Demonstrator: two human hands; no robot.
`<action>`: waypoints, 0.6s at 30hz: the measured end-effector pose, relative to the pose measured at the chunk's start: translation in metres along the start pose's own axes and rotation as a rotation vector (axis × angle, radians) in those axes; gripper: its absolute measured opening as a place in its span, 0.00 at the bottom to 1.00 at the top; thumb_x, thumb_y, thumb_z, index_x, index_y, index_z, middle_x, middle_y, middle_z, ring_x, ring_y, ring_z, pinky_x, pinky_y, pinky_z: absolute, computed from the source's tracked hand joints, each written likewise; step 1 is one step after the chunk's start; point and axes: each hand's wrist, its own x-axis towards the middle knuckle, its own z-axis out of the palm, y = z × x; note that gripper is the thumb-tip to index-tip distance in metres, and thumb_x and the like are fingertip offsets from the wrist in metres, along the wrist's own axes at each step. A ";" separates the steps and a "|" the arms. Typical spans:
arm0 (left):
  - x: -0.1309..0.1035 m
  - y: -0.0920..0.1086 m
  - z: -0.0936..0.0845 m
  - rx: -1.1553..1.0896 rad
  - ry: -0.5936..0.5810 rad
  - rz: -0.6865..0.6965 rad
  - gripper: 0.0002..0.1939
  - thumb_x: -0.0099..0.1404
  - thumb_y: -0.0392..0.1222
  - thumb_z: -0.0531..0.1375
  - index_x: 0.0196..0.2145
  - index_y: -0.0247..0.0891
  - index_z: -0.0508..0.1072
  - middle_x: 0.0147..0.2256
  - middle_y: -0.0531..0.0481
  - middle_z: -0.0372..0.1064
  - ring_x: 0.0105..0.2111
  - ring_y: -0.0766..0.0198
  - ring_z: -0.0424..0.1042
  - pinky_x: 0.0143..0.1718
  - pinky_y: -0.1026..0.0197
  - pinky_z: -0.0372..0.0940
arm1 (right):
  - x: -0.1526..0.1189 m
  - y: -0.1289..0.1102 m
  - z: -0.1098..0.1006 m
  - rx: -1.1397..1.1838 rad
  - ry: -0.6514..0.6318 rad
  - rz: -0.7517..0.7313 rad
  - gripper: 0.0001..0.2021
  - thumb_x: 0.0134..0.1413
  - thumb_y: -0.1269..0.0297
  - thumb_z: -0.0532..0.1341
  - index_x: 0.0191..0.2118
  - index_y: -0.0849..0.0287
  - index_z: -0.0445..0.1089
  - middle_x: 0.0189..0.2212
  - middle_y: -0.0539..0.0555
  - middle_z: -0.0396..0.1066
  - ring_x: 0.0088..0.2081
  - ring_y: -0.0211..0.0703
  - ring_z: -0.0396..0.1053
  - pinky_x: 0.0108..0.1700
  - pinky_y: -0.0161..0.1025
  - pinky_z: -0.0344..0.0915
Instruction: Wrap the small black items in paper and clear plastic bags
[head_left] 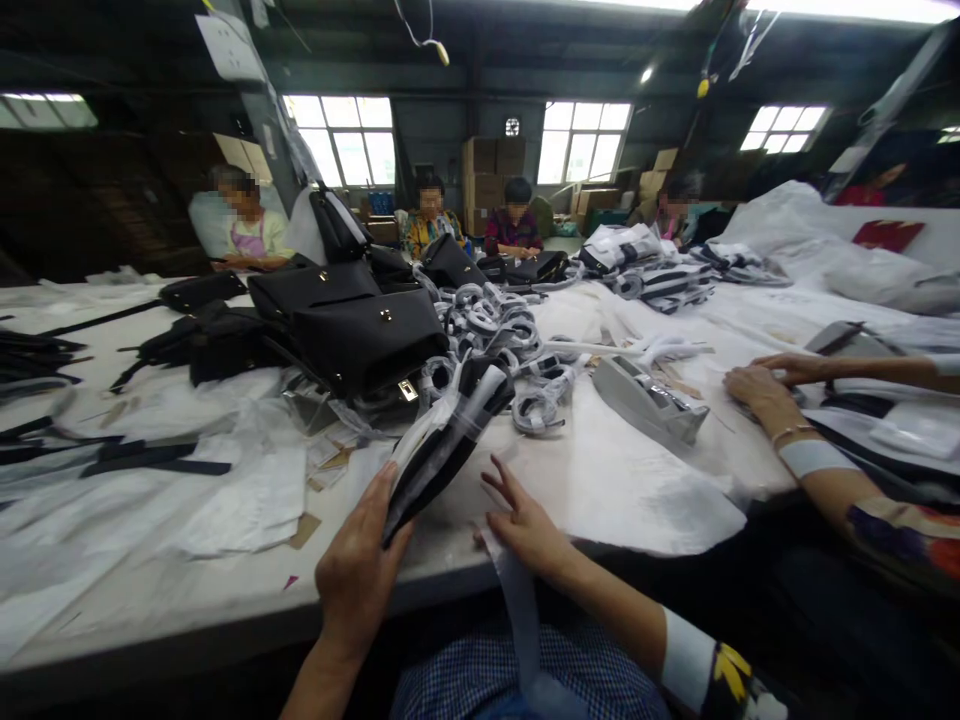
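Observation:
A black bundle (450, 430), partly wrapped in white and clear material, is gripped in my left hand (360, 575) above the table's front edge and tilts up to the right. My right hand (529, 530) is to its right, apart from the bundle, with some fingers spread. A translucent white strip (519, 610) hangs from beside my right fingers down to my lap; its upper end is partly hidden by the hand. Behind the bundle lie black bags (375, 335) with gold-coloured clasps and a heap of coiled, wrapped straps (487, 320).
White sheets (240, 490) cover parts of the table (480, 480). A grey bag piece (649, 400) lies right of centre. At the right edge, another person's hands (765, 390) work over wrapped black items. Several people sit across the table.

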 end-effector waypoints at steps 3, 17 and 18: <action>-0.001 0.000 0.001 -0.011 -0.009 0.002 0.33 0.69 0.39 0.58 0.69 0.44 0.51 0.61 0.47 0.65 0.55 0.54 0.71 0.50 0.59 0.69 | -0.009 -0.003 -0.005 -0.478 0.111 -0.073 0.44 0.55 0.71 0.59 0.72 0.47 0.37 0.69 0.62 0.48 0.52 0.53 0.72 0.53 0.52 0.70; 0.002 0.007 0.002 -0.005 -0.021 -0.013 0.33 0.69 0.38 0.58 0.68 0.43 0.52 0.61 0.47 0.64 0.56 0.55 0.69 0.53 0.60 0.67 | 0.024 0.024 0.007 -1.040 -0.075 -0.353 0.26 0.65 0.62 0.57 0.66 0.65 0.58 0.66 0.67 0.55 0.68 0.59 0.49 0.67 0.58 0.47; 0.003 0.008 0.002 -0.006 -0.019 -0.018 0.33 0.69 0.38 0.58 0.68 0.43 0.53 0.61 0.47 0.64 0.57 0.55 0.69 0.53 0.60 0.67 | 0.034 0.021 0.014 -1.015 -0.069 -0.389 0.26 0.65 0.63 0.58 0.66 0.64 0.59 0.65 0.67 0.56 0.67 0.59 0.51 0.67 0.59 0.47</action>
